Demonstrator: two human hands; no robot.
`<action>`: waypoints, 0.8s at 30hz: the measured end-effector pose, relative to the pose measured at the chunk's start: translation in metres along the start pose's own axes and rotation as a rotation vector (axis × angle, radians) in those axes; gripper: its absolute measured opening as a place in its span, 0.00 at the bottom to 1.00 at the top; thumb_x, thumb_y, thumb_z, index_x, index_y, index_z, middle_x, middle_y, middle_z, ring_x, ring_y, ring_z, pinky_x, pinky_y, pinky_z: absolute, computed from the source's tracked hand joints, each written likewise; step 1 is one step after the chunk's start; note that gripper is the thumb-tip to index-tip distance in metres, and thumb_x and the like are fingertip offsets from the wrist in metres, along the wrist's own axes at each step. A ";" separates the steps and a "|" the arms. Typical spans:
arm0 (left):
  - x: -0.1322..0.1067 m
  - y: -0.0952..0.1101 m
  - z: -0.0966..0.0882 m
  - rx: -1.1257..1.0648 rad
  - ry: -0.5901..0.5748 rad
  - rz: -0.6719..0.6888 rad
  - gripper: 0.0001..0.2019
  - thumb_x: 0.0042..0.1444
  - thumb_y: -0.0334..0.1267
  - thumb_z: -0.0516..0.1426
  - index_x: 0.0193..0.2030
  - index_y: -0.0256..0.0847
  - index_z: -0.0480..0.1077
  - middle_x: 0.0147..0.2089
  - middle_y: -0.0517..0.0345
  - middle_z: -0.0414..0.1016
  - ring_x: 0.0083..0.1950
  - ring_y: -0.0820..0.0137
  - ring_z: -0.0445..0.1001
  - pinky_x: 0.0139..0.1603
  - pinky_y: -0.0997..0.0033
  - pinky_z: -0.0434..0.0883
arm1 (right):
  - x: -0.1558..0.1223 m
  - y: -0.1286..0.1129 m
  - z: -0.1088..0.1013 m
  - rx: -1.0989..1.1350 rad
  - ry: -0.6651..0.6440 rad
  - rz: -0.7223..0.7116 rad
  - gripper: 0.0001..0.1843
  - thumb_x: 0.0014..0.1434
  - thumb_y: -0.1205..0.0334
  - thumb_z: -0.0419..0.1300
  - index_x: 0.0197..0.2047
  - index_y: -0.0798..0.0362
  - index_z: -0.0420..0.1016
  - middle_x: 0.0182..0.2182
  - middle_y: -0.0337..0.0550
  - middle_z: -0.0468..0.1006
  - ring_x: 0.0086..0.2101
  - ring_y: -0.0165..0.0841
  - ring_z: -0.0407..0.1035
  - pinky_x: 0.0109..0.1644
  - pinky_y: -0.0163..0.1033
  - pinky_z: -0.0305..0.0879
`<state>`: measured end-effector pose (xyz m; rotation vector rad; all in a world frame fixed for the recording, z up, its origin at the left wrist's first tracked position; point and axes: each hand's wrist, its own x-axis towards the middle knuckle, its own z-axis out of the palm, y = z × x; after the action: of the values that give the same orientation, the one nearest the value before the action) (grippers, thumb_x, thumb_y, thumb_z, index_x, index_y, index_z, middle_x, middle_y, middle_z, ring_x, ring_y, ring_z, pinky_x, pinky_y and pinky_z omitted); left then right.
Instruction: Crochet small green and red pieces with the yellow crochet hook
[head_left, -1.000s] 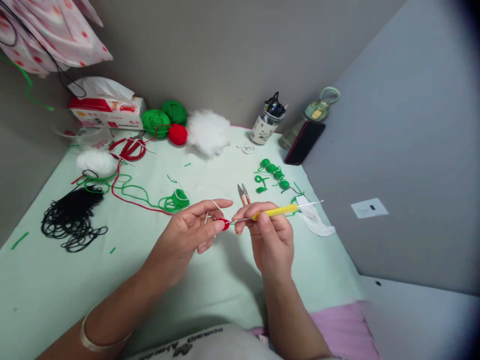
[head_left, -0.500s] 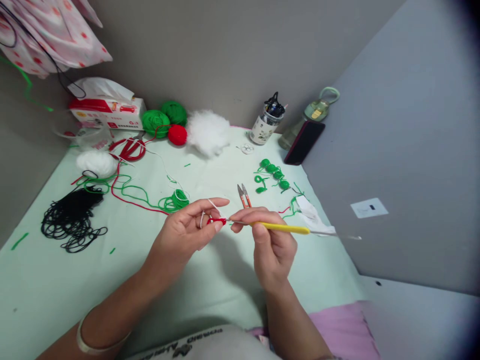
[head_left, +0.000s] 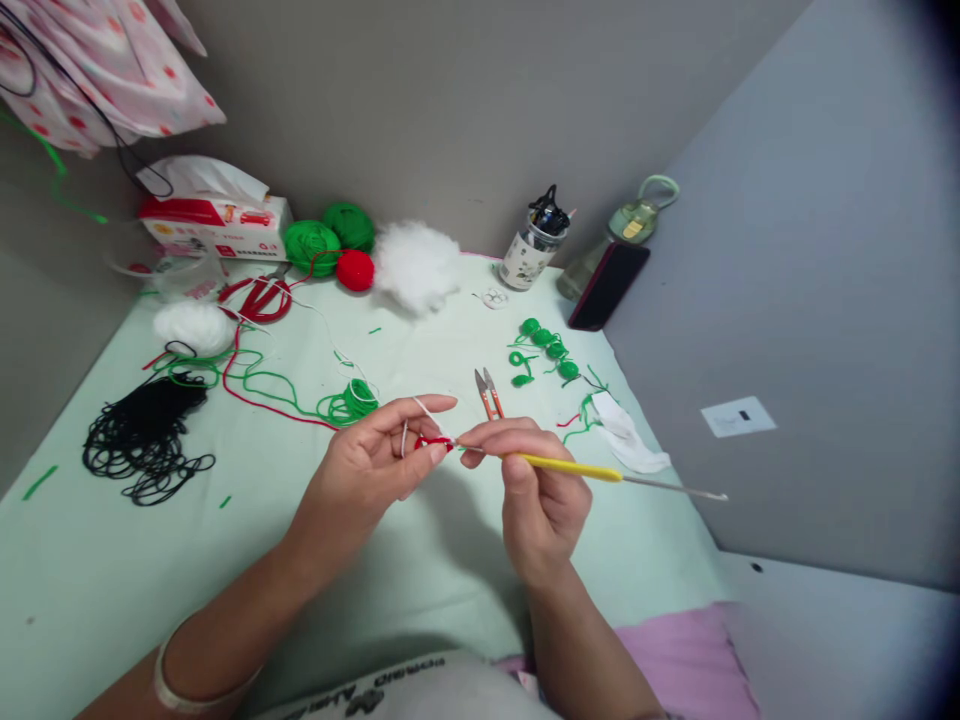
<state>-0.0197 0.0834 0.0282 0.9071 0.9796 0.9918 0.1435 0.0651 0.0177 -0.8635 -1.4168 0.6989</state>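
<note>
My left hand (head_left: pixel 386 450) pinches a small red crochet piece (head_left: pixel 433 442) between thumb and fingers. White yarn (head_left: pixel 429 408) runs over its raised index finger and down to the red piece. My right hand (head_left: pixel 544 480) is closed around the yellow handle of a double-ended crochet hook (head_left: pixel 574 467). One metal end of the hook meets the red piece at my left fingertips; the other sticks out to the right. Just beyond my right fingers lie thread snips (head_left: pixel 489 396) with orange handles. Green yarn (head_left: pixel 349 402) lies in a loose coil beyond my left hand.
Black yarn (head_left: pixel 146 440), a white yarn ball (head_left: pixel 193 327) and red-handled pliers (head_left: pixel 259 298) are at left. Behind stand a tissue box (head_left: pixel 217 228), green balls (head_left: pixel 312 247) and white stuffing (head_left: pixel 416 265). Small green pieces (head_left: pixel 553 349), a phone (head_left: pixel 609 285) and a bottle (head_left: pixel 634 222) are at right.
The hook has tilted, its free right end now lower and its handle turned slightly. My right hand has shifted slightly left. My left hand keeps its pinch on the red piece.
</note>
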 end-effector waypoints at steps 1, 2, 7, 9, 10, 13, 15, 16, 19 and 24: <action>0.000 0.001 0.001 0.001 0.008 0.004 0.15 0.55 0.39 0.67 0.51 0.49 0.80 0.26 0.65 0.65 0.25 0.77 0.58 0.25 0.77 0.58 | 0.000 0.000 0.000 -0.021 -0.008 -0.006 0.11 0.70 0.65 0.53 0.45 0.48 0.77 0.36 0.45 0.82 0.37 0.37 0.76 0.38 0.46 0.76; 0.000 0.001 0.002 0.004 0.017 0.008 0.15 0.55 0.39 0.67 0.51 0.49 0.80 0.25 0.65 0.65 0.25 0.77 0.59 0.25 0.77 0.59 | -0.001 0.000 0.000 -0.044 -0.015 -0.016 0.12 0.70 0.66 0.53 0.45 0.48 0.77 0.36 0.45 0.82 0.38 0.37 0.76 0.39 0.46 0.76; 0.000 0.003 0.006 0.028 0.073 0.034 0.15 0.53 0.36 0.68 0.49 0.47 0.81 0.26 0.65 0.65 0.27 0.76 0.61 0.28 0.76 0.62 | -0.005 0.002 0.000 -0.158 -0.050 -0.126 0.14 0.69 0.70 0.53 0.50 0.47 0.76 0.40 0.46 0.83 0.41 0.38 0.77 0.40 0.47 0.77; 0.000 0.004 0.007 0.046 0.093 0.048 0.15 0.52 0.36 0.67 0.48 0.46 0.81 0.26 0.65 0.67 0.27 0.76 0.63 0.29 0.76 0.64 | -0.007 0.002 0.000 -0.211 -0.064 -0.178 0.14 0.69 0.70 0.54 0.52 0.47 0.75 0.40 0.46 0.83 0.42 0.39 0.78 0.41 0.47 0.77; 0.000 0.005 0.008 0.055 0.101 0.055 0.15 0.52 0.36 0.67 0.48 0.45 0.80 0.27 0.65 0.67 0.28 0.75 0.63 0.30 0.75 0.65 | -0.008 0.002 0.000 -0.240 -0.073 -0.202 0.15 0.69 0.69 0.54 0.53 0.47 0.75 0.40 0.47 0.83 0.43 0.40 0.78 0.41 0.48 0.77; -0.002 0.007 0.009 0.071 0.136 0.071 0.16 0.51 0.35 0.67 0.48 0.44 0.80 0.28 0.64 0.70 0.30 0.75 0.66 0.33 0.75 0.67 | -0.008 0.002 -0.001 -0.290 -0.093 -0.237 0.15 0.69 0.69 0.53 0.54 0.46 0.74 0.40 0.46 0.83 0.43 0.40 0.79 0.43 0.49 0.77; -0.002 0.007 0.010 0.079 0.149 0.074 0.16 0.50 0.34 0.67 0.48 0.44 0.80 0.29 0.64 0.70 0.31 0.74 0.67 0.34 0.75 0.68 | -0.009 0.003 -0.001 -0.275 -0.093 -0.214 0.15 0.69 0.69 0.54 0.53 0.45 0.74 0.40 0.45 0.83 0.43 0.40 0.79 0.43 0.48 0.77; -0.002 0.007 0.011 0.082 0.146 0.073 0.16 0.50 0.34 0.66 0.48 0.44 0.80 0.29 0.64 0.70 0.31 0.74 0.68 0.34 0.75 0.68 | -0.009 0.003 -0.001 -0.262 -0.090 -0.207 0.15 0.68 0.69 0.54 0.53 0.45 0.74 0.39 0.45 0.83 0.43 0.40 0.79 0.42 0.48 0.77; -0.001 0.005 0.010 0.074 0.105 0.052 0.15 0.51 0.34 0.66 0.48 0.44 0.80 0.28 0.65 0.69 0.30 0.75 0.66 0.33 0.75 0.67 | -0.011 0.005 0.000 -0.247 -0.081 -0.215 0.16 0.68 0.71 0.55 0.53 0.46 0.75 0.39 0.45 0.83 0.44 0.40 0.78 0.44 0.48 0.77; 0.001 0.000 0.005 -0.004 0.043 0.007 0.18 0.53 0.38 0.67 0.52 0.46 0.78 0.28 0.65 0.68 0.26 0.77 0.62 0.27 0.76 0.64 | -0.010 0.005 0.004 -0.174 -0.030 -0.116 0.14 0.68 0.70 0.54 0.50 0.46 0.77 0.41 0.45 0.83 0.42 0.38 0.78 0.42 0.47 0.76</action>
<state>-0.0142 0.0833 0.0292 0.8889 1.0110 1.0226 0.1395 0.0598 0.0085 -0.9007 -1.5587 0.5078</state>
